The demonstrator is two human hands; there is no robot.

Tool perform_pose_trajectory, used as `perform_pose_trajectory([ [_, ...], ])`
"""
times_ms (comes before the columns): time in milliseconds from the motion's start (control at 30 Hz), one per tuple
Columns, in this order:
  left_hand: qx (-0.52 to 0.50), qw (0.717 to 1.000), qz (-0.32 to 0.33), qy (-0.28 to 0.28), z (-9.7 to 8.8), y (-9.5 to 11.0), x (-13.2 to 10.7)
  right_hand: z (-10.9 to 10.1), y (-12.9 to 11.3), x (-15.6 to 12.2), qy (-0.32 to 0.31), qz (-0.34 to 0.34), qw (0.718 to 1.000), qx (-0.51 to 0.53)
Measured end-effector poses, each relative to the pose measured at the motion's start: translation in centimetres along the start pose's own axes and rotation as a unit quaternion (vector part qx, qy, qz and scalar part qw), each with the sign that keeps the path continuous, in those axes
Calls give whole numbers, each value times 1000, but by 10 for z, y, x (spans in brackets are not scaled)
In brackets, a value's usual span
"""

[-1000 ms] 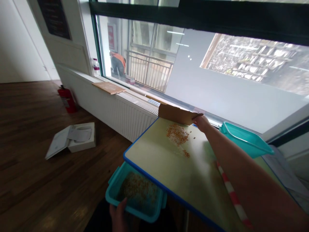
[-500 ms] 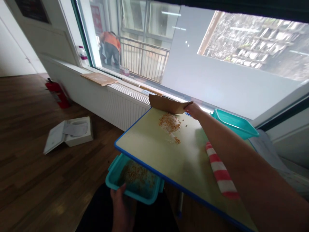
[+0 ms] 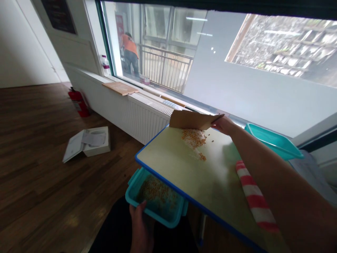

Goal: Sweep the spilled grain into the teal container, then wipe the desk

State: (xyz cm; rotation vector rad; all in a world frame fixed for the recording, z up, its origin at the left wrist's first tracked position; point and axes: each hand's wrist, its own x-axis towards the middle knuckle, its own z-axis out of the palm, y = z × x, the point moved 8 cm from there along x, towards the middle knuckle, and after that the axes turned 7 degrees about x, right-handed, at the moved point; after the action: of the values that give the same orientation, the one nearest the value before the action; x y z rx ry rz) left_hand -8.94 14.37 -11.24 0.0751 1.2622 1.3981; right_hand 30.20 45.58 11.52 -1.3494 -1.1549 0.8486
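My right hand (image 3: pixel 223 124) grips one end of a piece of brown cardboard (image 3: pixel 191 120), which stands on edge at the far side of the table (image 3: pixel 171 158). Against the cardboard's lower edge lies a pile of orange-yellow kernels (image 3: pixel 195 137) with whitish powder, and a thin trail of it runs toward me. My left hand (image 3: pixel 138 214) holds the near rim of a teal plastic tub (image 3: pixel 129 195), its thumb over the edge. That tub sits above my lap, below the table's near edge, with more kernels (image 3: pixel 158 191) inside.
A red-and-white striped cloth (image 3: pixel 255 196) lies beside my right forearm. Another teal tub (image 3: pixel 273 140) stands at the right rear. A radiator (image 3: pixel 147 119) and window sill run behind the table. On the floor are an open white box (image 3: pixel 97 142) and a fire extinguisher (image 3: pixel 79 102). Outside, a person (image 3: pixel 130 52) bends over.
The whole view has shifted, so things appear further right and slightly lower. The cardboard looks more upright, close against the pile. My left hand keeps its hold on the tub.
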Motion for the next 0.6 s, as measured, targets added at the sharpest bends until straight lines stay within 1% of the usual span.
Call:
perform_pose_trajectory([
  [100,-15,1000,-4,-10,0,-5,3,11,5,0,-57,44,997,18],
  [233,-22,1000,-6,-7,-1,-6,4,14,3,0,-78,54,995,33],
  [400,-14,1000,-7,8,-2,-4,5,15,2,-1,-66,60,995,39],
  [500,-17,1000,-6,12,-1,-2,3,16,-1,-1,-51,48,996,48],
  [600,-20,1000,-8,13,1,2,1,17,-8,0,-36,24,996,78],
])
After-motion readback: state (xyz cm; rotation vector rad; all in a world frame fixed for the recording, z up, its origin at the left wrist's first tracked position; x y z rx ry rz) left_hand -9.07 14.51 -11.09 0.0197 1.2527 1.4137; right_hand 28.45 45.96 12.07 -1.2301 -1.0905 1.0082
